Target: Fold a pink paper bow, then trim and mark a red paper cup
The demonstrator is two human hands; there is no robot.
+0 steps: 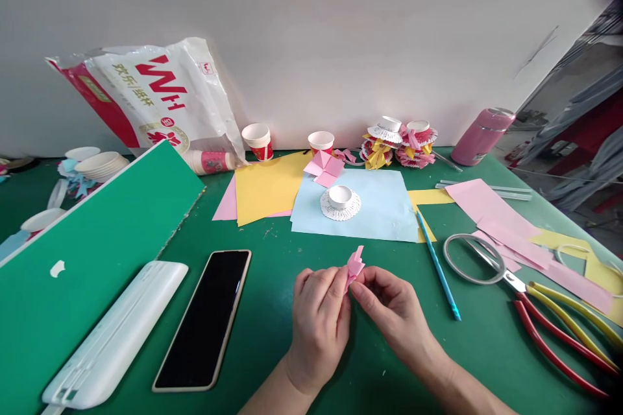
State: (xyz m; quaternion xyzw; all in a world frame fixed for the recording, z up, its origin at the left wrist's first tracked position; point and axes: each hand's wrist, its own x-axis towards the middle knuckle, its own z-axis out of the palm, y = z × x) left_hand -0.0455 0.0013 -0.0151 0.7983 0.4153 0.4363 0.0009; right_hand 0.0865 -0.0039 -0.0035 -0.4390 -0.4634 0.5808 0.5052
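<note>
Both hands meet low in the view, just above the green bench: the left hand and the right hand have their fingertips pinched tight from either side on a small folded piece of pink paper, which sticks up just beyond the fingers, clear of the bench. Left of the left hand lies a dark phone, face up, and further left a white power bank resting on a green-covered laptop. Right of the right hand a blue pencil lies on the bench, and beyond it a ring of clear tape and scissors with red and yellow handles, beside strips of pink and yellow paper. Straight beyond the pinched paper sits a light blue sheet bearing a cut-down paper cup with fringed rim; a yellow sheet lies just left of it. Farther back, by the wall, stand two small paper cups, finished paper ornaments, a pink flask lying tilted, and a large plastic bag of cups well off to the left.
</note>
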